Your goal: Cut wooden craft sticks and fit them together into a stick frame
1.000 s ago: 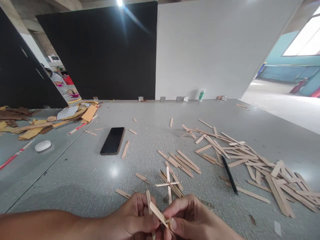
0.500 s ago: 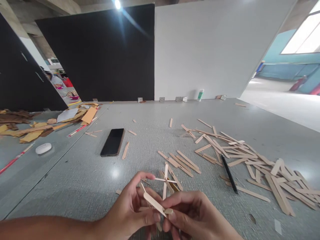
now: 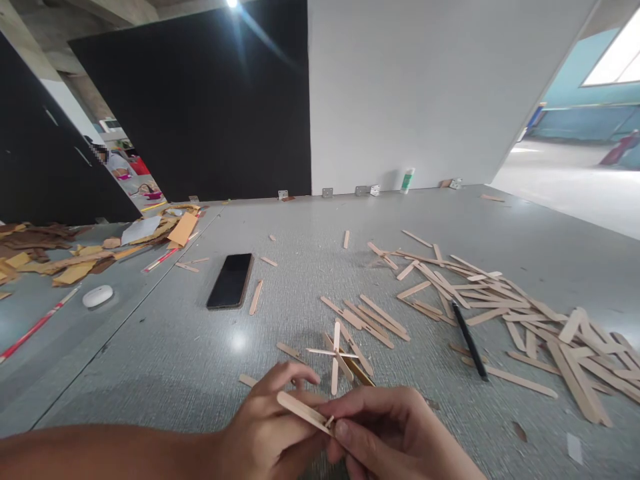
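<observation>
A pale wooden craft stick [image 3: 301,409] slants down to the right between my two hands, over the near edge of the table. My right hand [image 3: 395,427] pinches its lower end, where a small end of another stick pokes up. Curled around the stick's far side is my left hand [image 3: 280,427], its back towards me and its thumb hidden; how firmly it grips is hard to see. Just beyond my fingers stands a star-shaped assembly of crossed craft sticks [image 3: 335,355]. A gold-coloured strip [image 3: 357,368] lies beside it.
Many loose craft sticks [image 3: 530,313] are heaped on the right, with a black pen [image 3: 470,340] among them. A phone [image 3: 231,280] and a white case [image 3: 98,296] lie left. Torn brown paper [image 3: 85,260] covers the far left. A glue bottle [image 3: 407,181] stands by the wall.
My left hand has rolled over, so its back now faces me and its thumb is out of sight. The right hand keeps its pinch. My view has shifted slightly.
</observation>
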A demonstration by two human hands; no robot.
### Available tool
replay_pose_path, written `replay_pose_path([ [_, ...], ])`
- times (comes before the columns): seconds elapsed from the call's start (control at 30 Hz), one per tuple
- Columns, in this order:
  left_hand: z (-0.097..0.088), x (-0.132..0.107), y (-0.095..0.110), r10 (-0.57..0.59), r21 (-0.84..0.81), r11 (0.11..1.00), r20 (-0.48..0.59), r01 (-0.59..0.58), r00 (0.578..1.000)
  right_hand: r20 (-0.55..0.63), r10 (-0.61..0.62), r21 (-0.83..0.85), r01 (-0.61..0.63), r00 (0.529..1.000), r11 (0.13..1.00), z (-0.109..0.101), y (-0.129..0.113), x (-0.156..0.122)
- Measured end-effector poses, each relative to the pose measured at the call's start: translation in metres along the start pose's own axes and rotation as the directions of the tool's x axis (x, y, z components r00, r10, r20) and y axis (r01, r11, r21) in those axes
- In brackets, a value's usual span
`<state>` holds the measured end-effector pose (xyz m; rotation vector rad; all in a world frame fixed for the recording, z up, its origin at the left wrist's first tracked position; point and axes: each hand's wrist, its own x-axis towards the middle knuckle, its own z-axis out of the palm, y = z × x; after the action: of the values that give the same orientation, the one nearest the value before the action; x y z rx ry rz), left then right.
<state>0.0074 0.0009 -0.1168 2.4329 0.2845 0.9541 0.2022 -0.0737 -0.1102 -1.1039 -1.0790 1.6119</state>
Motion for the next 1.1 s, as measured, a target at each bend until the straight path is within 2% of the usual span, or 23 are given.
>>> replay_pose_path([
  [0.17, 0.001, 0.001, 0.001, 0.011, 0.035, 0.999, -0.082, -0.008, 0.997, 0.015, 0.043, -0.089, -0.041, 0.999, 0.995, 0.001, -0.002, 0.003],
  [0.27, -0.001, 0.005, 0.003, 0.033, -0.008, 0.999, -0.094, -0.034, 0.995, -0.002, 0.026, -0.058, -0.026, 1.000, 0.998, 0.005, -0.001, 0.005],
  [0.4, -0.003, 0.010, 0.006, 0.000, -0.031, 1.000, -0.098, -0.003, 0.995, -0.048, 0.015, -0.009, -0.016, 0.999, 1.000, 0.008, 0.006, 0.010],
  [0.5, -0.004, 0.011, 0.006, 0.011, -0.031, 0.999, -0.106, -0.014, 0.994, -0.032, 0.009, -0.002, -0.009, 0.999, 1.000, 0.007, 0.011, 0.013],
  [0.7, -0.010, 0.011, 0.006, 0.024, -0.065, 0.998, -0.004, -0.025, 1.000, 0.066, 0.074, 0.069, -0.078, 0.995, 0.995, 0.001, 0.004, 0.014],
  [0.83, -0.009, 0.008, 0.003, 0.040, -0.069, 0.997, -0.018, -0.041, 0.999, 0.057, 0.076, 0.081, -0.080, 0.995, 0.993, 0.000, -0.008, 0.013],
  [0.93, -0.005, 0.006, 0.000, 0.006, -0.056, 0.998, -0.019, -0.008, 1.000, 0.003, 0.077, 0.018, -0.077, 0.997, 0.997, 0.001, -0.014, 0.012],
  [1.1, -0.001, 0.003, -0.003, -0.012, 0.035, 0.999, -0.058, 0.014, 0.998, -0.060, -0.013, -0.231, -0.001, 0.998, 0.973, 0.001, -0.018, 0.009],
])
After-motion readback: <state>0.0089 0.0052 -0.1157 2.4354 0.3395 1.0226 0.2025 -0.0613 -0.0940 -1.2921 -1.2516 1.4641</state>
